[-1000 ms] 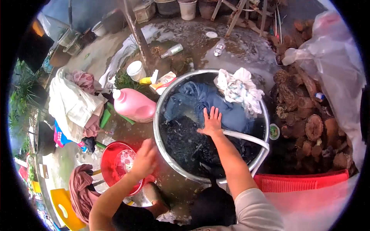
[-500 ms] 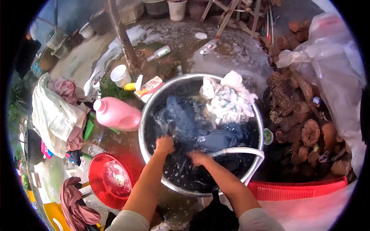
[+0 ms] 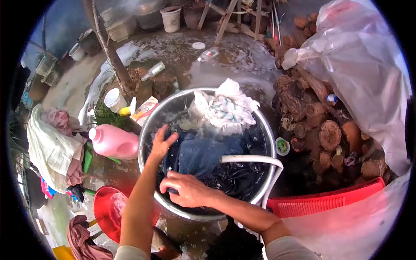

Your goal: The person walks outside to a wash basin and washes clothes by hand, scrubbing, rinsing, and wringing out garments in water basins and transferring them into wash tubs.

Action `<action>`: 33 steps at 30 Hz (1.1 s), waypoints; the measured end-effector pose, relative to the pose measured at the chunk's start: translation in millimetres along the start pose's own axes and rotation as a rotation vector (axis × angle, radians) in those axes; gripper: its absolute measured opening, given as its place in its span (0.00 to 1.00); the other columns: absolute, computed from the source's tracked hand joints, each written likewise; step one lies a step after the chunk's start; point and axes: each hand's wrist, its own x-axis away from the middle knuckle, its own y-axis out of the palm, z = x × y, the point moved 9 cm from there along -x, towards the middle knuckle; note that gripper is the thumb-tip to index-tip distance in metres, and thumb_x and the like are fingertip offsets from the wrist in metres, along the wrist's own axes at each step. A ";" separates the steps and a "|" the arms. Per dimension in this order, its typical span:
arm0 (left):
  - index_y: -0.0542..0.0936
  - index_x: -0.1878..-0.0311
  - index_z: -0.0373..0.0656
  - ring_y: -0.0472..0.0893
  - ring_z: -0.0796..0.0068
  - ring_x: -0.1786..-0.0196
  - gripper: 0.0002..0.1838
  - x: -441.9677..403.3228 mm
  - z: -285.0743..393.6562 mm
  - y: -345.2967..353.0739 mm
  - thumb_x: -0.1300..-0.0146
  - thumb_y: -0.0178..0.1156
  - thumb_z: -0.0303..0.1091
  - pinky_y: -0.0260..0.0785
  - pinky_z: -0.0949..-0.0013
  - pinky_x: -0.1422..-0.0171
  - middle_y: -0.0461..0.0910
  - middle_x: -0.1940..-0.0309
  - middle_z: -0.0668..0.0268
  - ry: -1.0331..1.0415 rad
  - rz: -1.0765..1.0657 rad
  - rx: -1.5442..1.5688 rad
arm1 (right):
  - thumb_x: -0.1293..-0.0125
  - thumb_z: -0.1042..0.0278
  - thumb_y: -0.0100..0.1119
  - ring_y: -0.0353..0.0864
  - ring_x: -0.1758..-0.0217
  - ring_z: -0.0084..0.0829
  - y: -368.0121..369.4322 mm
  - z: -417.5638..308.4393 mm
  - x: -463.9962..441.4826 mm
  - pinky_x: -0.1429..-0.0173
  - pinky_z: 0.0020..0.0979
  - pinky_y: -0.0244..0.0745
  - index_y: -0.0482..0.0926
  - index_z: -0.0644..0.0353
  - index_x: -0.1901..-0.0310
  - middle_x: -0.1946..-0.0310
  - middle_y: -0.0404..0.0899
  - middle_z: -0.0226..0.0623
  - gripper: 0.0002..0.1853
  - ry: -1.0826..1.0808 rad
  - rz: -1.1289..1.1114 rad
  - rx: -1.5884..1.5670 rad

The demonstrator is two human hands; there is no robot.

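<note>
A large metal basin (image 3: 274,141) holds dark water and a soaked dark blue cloth (image 3: 197,154). Over the basin's left side, my left hand (image 3: 161,144) is open, thumb and fingers apart, with nothing in it. My right hand (image 3: 188,190) is at the near left of the basin, its fingers curled around a bit of dark blue cloth; how much it holds is hidden. A white hose (image 3: 255,159) hooks over the right rim, its end above the blue cloth. White wet laundry (image 3: 227,106) is heaped at the far side, partly against the rim.
A pink jug (image 3: 115,142) and a red basin (image 3: 102,212) stand to the left, near piled clothes (image 3: 54,145). Stacked logs (image 3: 329,134) under plastic sheeting (image 3: 359,60) and a red ridged plastic container (image 3: 325,201) lie to the right. Bottles (image 3: 154,70) lie beyond.
Both hands have come up out of the water. The left has spread its fingers; the right has moved left and nearer. The blue cloth lies flatter, and the view has shifted right.
</note>
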 end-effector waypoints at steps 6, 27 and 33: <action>0.64 0.31 0.64 0.38 0.41 0.24 0.43 97.3 -18.9 44.8 0.54 0.67 0.52 0.39 0.25 0.31 0.49 0.26 0.54 0.142 -0.309 -0.891 | 0.41 0.65 0.61 0.68 0.40 0.47 -28.7 125.4 57.2 0.37 0.43 0.64 0.70 0.58 0.42 0.45 0.70 0.46 0.24 0.215 0.315 0.342; 0.83 0.56 0.49 0.82 0.55 0.54 0.30 123.3 -43.3 29.6 0.49 0.59 0.65 0.72 0.56 0.49 0.83 0.61 0.56 -0.199 -0.512 -0.661 | 0.50 0.59 0.67 0.78 0.56 0.44 11.9 331.1 66.5 0.52 0.39 0.74 0.79 0.58 0.55 0.57 0.79 0.44 0.20 0.490 0.255 0.375; 0.77 0.64 0.37 0.79 0.59 0.62 0.20 150.2 -41.7 -89.1 0.57 0.70 0.39 0.70 0.64 0.56 0.79 0.68 0.56 -0.162 -0.188 -0.166 | 0.54 0.70 0.67 0.77 0.60 0.34 -85.0 213.1 194.9 0.55 0.29 0.72 0.78 0.66 0.62 0.64 0.75 0.38 0.17 0.525 0.574 0.121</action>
